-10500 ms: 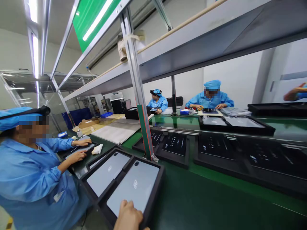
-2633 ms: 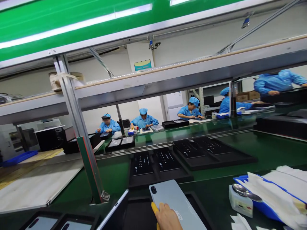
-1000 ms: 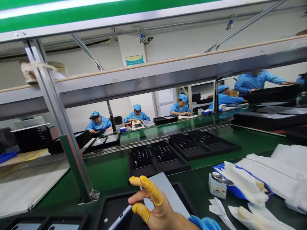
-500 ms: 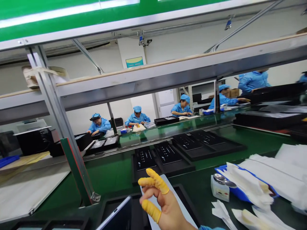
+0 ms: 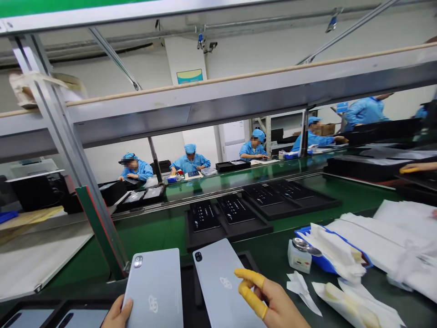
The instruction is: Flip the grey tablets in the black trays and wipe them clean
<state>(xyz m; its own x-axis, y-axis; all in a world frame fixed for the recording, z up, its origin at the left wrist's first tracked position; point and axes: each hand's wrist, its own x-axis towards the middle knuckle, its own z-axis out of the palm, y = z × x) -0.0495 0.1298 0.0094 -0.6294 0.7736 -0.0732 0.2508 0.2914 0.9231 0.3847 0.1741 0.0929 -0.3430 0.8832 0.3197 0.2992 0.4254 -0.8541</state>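
Observation:
At the lower left my left hand (image 5: 116, 313) grips a light blue-grey tablet (image 5: 155, 287) by its left edge, thumb on its back. The tablet's camera and pale logo face me. My right hand (image 5: 269, 300), in yellow finger cots, is over the right part of a second tablet (image 5: 218, 273) of the same kind, fingers bent and a little apart. Whether its fingertips touch the tablet I cannot tell. This second tablet lies back up, partly over a black tray (image 5: 251, 262).
Beyond are black trays (image 5: 235, 233) with dark-screened tablets (image 5: 235, 209). To the right are a small dispenser bottle (image 5: 299, 257), a blue box (image 5: 367, 262) of wipes and white sheets (image 5: 368, 232). A metal post (image 5: 73, 150) rises at left. Co-workers (image 5: 191, 161) sit opposite.
My left hand has come into view; the left tablet has turned from edge-on to back facing me. My right hand has moved right and down, uncovering more of the second tablet. The view has shifted.

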